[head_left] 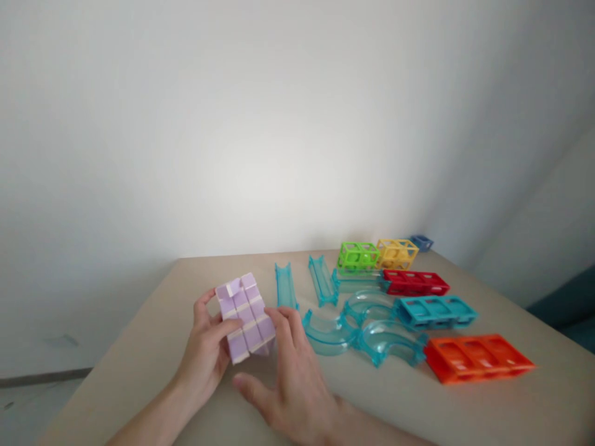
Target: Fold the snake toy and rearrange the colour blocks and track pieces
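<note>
A light purple block piece (252, 314), made up of several square cells with pale edges, is held tilted above the table. My left hand (207, 344) grips it from the left, thumb across its front face and fingers behind its left edge. On the other side, my right hand (290, 371) touches the block's right edge with its fingertips, while its thumb is stretched apart below. The underside of the block is mostly hidden.
On the beige table (158, 316) lie clear blue straight tracks (285, 286) and curved tracks (330, 334). Further right are green (357, 256), yellow (396, 253), red (415, 282), teal (437, 311), orange (478, 358) and dark blue (422, 242) frame blocks. A wall stands behind.
</note>
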Available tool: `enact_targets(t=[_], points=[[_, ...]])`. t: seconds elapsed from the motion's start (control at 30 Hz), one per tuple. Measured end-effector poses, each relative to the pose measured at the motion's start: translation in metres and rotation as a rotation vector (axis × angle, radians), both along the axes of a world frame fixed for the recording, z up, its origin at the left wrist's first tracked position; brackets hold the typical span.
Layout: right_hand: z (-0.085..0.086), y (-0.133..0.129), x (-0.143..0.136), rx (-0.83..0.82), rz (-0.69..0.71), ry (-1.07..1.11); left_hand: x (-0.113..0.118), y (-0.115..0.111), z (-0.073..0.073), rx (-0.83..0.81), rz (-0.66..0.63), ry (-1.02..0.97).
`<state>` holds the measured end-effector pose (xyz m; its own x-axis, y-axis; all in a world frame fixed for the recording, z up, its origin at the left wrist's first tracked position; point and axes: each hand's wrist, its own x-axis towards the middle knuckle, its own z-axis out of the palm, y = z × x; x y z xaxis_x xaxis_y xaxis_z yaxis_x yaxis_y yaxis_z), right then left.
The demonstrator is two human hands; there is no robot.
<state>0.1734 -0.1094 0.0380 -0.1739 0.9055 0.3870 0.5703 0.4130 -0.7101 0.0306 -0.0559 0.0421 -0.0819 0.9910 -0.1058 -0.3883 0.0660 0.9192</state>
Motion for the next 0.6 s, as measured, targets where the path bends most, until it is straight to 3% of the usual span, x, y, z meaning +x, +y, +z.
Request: enact_targets(t=[0.13,0.23,0.3,0.47,0.6], points=[[0.004,0.000,-0.009,0.034,-0.079,-0.132,0.010,-0.030,0.000,0.090,0.020,-0.154],[0.014,-0.004,0.000,0.029,-0.122,-0.256,0.008,-0.035,-0.001,0.119,-0.081,-0.265],[0.022,-0.011,0.019,0.007,-0.052,-0.314,0.002,-0.026,-0.002,0.135,-0.151,-0.276],[0.030,-0.037,0.077,-0.127,0.323,-0.471,-0.013,0.014,-0.017,0.240,-0.210,-0.071],[0.025,-0.049,0.106,-0.123,0.360,-0.598,-0.011,0.031,-0.028,0.290,-0.265,0.228]])
